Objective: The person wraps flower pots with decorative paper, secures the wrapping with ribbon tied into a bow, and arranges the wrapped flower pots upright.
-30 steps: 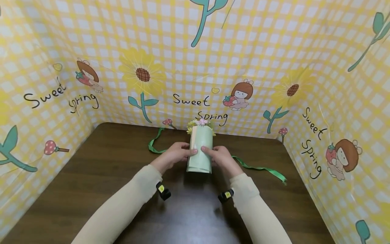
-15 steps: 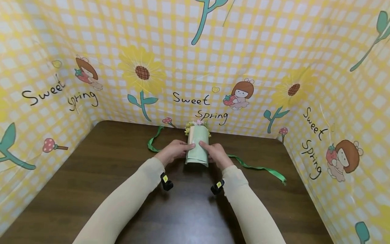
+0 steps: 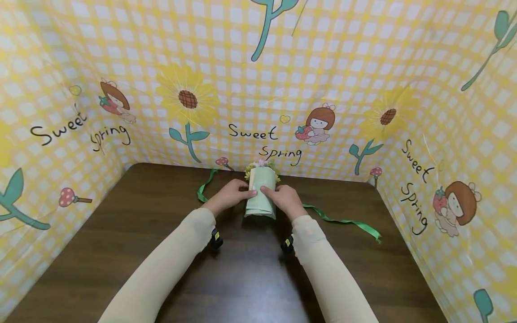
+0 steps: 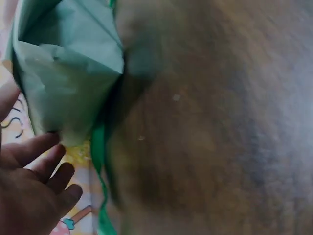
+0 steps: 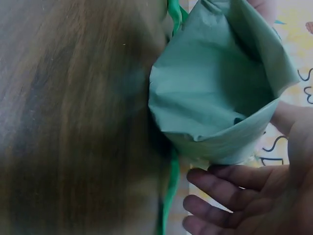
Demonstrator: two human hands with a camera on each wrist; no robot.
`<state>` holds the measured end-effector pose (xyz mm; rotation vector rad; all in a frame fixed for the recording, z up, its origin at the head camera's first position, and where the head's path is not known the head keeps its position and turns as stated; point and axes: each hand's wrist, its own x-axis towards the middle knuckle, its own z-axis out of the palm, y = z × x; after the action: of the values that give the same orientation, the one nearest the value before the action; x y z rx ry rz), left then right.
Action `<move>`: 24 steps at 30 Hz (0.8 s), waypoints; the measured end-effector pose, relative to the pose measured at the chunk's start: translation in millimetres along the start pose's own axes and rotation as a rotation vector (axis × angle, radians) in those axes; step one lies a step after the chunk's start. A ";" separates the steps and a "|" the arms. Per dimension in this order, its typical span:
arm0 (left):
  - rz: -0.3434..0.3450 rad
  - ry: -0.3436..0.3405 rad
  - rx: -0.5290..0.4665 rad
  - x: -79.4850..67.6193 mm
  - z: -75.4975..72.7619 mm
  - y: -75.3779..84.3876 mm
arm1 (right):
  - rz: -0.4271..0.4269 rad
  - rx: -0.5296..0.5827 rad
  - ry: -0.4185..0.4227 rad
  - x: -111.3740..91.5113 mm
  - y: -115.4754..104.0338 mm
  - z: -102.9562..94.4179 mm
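A bouquet wrapped in pale green paper (image 3: 262, 197) lies toward the back of the table, its yellow and pink flowers (image 3: 261, 163) pointing to the far wall. My left hand (image 3: 231, 195) holds its left side and my right hand (image 3: 286, 198) its right, both thumbs on top of the wrap. In the right wrist view, the wrap's open end (image 5: 215, 93) shows hollow, and my right fingers (image 5: 215, 186) curve along its side. The left wrist view shows my left fingers (image 4: 54, 166) beside the paper (image 4: 68, 73). A green ribbon (image 3: 343, 220) passes beneath the bouquet.
The dark wooden table (image 3: 242, 278) backs onto a yellow checked cloth (image 3: 250, 89) that also hangs at both sides. The ribbon's left end (image 3: 203, 186) curls toward the back edge, while its right end trails to the right.
Both hands have shifted the bouquet slightly left and farther back, lower over the ribbon. Since half a second ago it has barely moved, and the grip is kept.
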<state>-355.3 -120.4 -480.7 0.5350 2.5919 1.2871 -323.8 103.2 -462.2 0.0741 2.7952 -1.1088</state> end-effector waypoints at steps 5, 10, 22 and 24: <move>-0.099 -0.034 -0.043 -1.0 0.2 -4.4 | 0.017 0.054 -0.030 4.5 8.8 4.3; -0.102 -0.119 -0.084 1.6 0.4 -9.6 | 0.050 0.136 -0.060 4.7 15.5 7.4; -0.080 -0.135 -0.018 1.8 -2.0 -15.7 | 0.011 0.149 -0.029 2.8 14.7 11.4; -0.092 -0.140 -0.024 1.3 -2.4 -15.0 | 0.022 0.181 -0.041 4.8 17.2 12.0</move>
<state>-360.8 -130.0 -491.3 0.4772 2.4532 1.2053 -325.7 107.5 -483.2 0.0984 2.6461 -1.3390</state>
